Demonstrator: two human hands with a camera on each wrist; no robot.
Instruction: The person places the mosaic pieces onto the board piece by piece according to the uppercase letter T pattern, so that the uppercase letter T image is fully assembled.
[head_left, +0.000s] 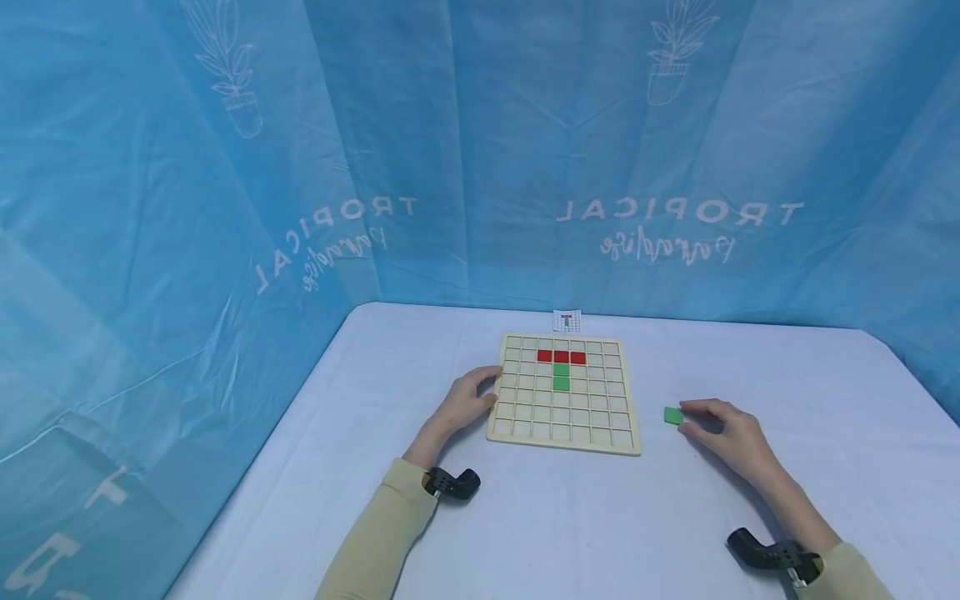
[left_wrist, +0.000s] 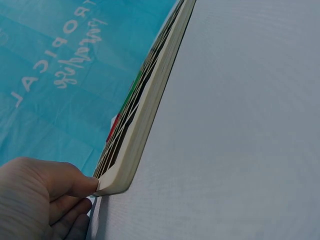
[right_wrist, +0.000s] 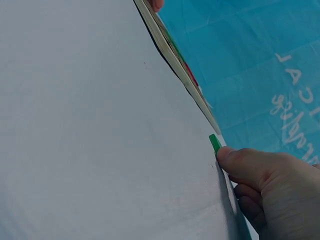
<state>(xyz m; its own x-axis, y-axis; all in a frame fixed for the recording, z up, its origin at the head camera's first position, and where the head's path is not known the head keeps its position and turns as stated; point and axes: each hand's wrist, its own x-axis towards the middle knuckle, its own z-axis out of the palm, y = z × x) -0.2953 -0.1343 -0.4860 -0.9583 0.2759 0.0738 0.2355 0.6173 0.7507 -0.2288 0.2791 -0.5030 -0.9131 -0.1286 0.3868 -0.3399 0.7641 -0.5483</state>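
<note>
A pale wooden grid board lies flat on the white table. Set in it are three red square tiles in a row and two green square tiles running down from the middle one. My left hand rests at the board's left edge, thumb and fingers apart along it; the left wrist view has the thumb against the board's corner. Right of the board, my right hand pinches a loose green square tile between thumb and fingers, close over the cloth. The right wrist view shows that tile edge-on.
Behind the board lies a small printed card with a T-shaped red and green pattern on a grid. The white cloth covers the table. Blue printed curtains hang along the back and left sides. Each wrist wears a black camera mount.
</note>
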